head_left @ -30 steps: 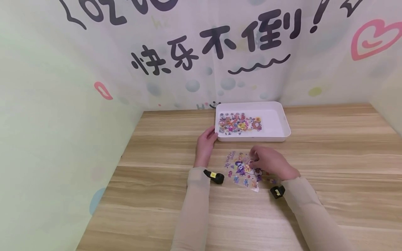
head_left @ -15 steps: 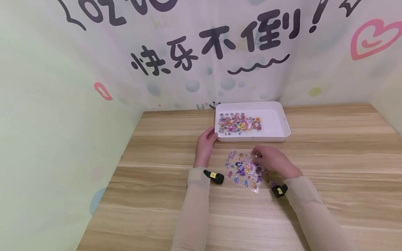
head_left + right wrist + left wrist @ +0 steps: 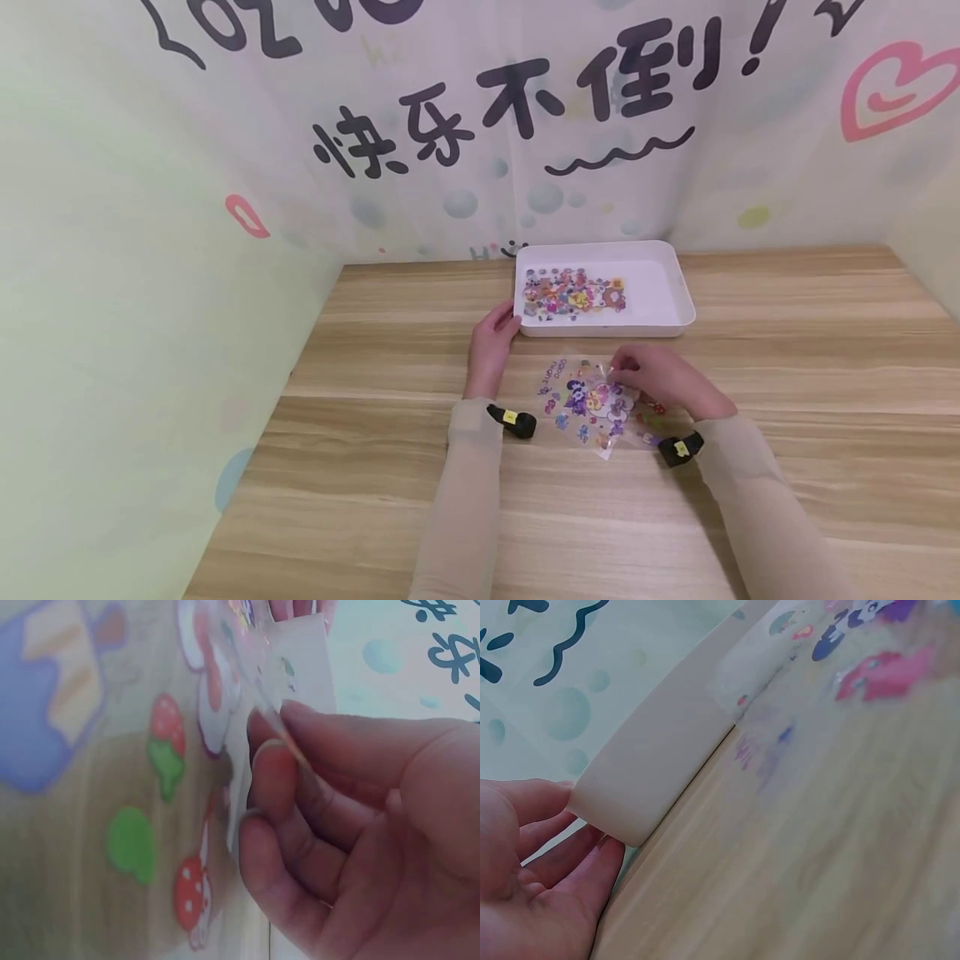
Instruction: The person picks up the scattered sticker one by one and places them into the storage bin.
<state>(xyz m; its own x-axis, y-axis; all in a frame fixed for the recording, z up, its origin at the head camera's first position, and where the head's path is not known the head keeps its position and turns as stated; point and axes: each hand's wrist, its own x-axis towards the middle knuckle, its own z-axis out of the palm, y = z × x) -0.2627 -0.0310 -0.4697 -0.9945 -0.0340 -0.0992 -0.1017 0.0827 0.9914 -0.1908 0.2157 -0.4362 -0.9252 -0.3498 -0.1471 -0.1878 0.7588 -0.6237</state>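
Observation:
In the head view, a clear sticker sheet (image 3: 577, 398) with purple and pink cartoon figures is tilted above the wooden table. My right hand (image 3: 667, 379) pinches its far right edge between thumb and fingers, as the right wrist view confirms. Beneath and to the right lie more clear-backed stickers (image 3: 651, 417), among them a strawberry (image 3: 166, 735) and a green apple shape (image 3: 130, 844). My left hand (image 3: 491, 346) holds the near left corner of a white tray (image 3: 600, 331), thumb at the rim (image 3: 571, 796) and fingers low against the outside.
Inside the tray, more sticker sheets (image 3: 570, 296) lie overlapped on the left side. A printed cloth wall (image 3: 450, 225) rises directly behind the tray, and a pale wall (image 3: 150, 350) borders the table (image 3: 360, 500) on the left. Black wrist cameras (image 3: 517, 422) are strapped to both sleeves.
My right hand has shifted a little right and back, drawing the pinched edge of the sticker sheet up; more of the stickers underneath show at the right. My left hand stays at the tray corner.

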